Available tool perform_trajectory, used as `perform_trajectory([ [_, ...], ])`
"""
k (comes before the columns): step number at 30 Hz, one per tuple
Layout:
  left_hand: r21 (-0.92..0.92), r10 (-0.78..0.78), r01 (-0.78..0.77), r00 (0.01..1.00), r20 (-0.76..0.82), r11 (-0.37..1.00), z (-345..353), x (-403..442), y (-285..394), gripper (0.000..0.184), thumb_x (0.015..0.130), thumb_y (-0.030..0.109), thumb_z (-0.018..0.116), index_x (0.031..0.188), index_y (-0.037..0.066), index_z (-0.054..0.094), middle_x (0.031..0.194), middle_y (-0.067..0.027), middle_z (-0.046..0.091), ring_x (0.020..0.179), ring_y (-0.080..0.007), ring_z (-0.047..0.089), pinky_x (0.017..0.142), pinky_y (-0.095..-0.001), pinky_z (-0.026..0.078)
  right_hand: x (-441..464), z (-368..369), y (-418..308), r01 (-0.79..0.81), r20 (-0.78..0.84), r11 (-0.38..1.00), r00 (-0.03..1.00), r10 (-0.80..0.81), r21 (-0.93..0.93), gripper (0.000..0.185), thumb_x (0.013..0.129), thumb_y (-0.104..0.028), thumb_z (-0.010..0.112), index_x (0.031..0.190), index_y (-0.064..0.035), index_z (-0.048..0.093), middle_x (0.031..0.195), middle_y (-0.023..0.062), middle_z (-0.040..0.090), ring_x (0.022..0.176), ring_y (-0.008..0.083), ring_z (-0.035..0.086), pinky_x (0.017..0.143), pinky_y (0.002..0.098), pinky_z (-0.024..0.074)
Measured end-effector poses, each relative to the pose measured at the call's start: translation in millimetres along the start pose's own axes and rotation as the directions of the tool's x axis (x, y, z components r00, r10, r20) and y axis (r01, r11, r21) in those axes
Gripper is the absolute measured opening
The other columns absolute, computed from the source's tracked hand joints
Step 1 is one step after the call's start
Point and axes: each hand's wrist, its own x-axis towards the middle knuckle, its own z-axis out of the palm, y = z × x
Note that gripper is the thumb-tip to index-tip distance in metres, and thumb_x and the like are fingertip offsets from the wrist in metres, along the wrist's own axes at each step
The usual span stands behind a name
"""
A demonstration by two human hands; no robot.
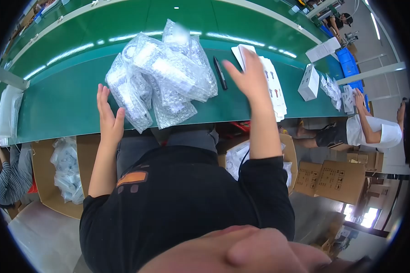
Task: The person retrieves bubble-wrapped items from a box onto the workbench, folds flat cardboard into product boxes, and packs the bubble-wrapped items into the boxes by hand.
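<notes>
A pile of bubble-wrap packages lies on the green table in front of me, with pale items inside that I cannot make out. My left hand is at the pile's left side, fingers stretched up and thumb apart, holding nothing. Over a stack of printed sheets right of the pile is my right hand, its thumb spread; its fingertips are blurred, and I cannot tell whether they touch the paper. A black marker pen lies between the pile and my right hand.
Cardboard boxes with bubble-wrapped items stand below the table edge, at left and right. A white box and small packages lie farther right, near a person in white. Another person in stripes sits left.
</notes>
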Motion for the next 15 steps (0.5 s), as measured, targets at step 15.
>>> perform_trajectory([
  [15,-0.356,0.097,-0.192,0.959,-0.266,0.914,-32,4,39,0.078,0.093,0.038,0.057,0.149,0.001,0.018,0.154,-0.0225,0.024,0.137,-0.0382,0.035,0.114,-0.0494,0.022,-64,-116,4,0.324,-0.509,0.493,0.806,0.304,0.808,0.051,0.097,-0.024,0.042,0.135,0.0095,0.04,0.126,0.0193,0.056,0.112,0.0285,0.059,0.096,0.044,0.0485],
])
